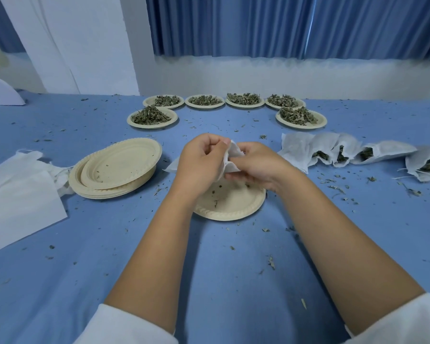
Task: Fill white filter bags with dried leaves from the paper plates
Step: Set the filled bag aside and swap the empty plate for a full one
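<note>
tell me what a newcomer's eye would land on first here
First the two hands at centre: the left hand and right hand pinch a white filter bag over a nearly empty paper plate. Next comes the arc of six leaf-heaped plates at the table's far side. Then the filled bags lying to the right and the stack of empty plates to the left.
</note>
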The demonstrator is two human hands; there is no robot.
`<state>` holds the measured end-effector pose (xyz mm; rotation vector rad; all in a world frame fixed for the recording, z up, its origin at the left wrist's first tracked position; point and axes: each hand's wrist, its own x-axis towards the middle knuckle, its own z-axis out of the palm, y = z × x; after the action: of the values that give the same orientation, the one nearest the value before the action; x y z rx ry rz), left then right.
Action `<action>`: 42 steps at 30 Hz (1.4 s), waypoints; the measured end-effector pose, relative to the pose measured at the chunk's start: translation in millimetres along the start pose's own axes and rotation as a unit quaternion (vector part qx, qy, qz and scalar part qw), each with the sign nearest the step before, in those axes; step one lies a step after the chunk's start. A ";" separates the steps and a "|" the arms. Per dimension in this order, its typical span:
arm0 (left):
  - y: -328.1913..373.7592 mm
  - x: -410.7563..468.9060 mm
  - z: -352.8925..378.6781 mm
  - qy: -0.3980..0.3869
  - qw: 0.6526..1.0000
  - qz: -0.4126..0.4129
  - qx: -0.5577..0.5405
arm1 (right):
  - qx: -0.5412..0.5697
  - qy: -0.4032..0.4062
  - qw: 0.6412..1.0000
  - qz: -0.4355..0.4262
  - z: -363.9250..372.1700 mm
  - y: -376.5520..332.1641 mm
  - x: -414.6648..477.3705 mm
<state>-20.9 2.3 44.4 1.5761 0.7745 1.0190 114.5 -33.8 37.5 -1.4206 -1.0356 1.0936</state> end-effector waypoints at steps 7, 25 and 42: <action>-0.5 -0.9 0.8 0.009 1.000 -0.012 0.006 | -0.032 0.041 0.998 -0.019 7.6 0.5 -1.0; -14.4 1.1 4.7 0.014 0.990 0.086 0.112 | 0.115 0.152 0.981 -0.026 -0.5 -7.9 0.0; -24.4 10.1 -11.7 0.068 0.971 -0.006 0.228 | -0.321 0.313 0.893 -0.022 -50.1 27.7 10.6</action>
<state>-26.6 21.8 23.8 1.8981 1.1755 0.9933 166.8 -37.2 12.3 -2.0732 -0.9658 0.1797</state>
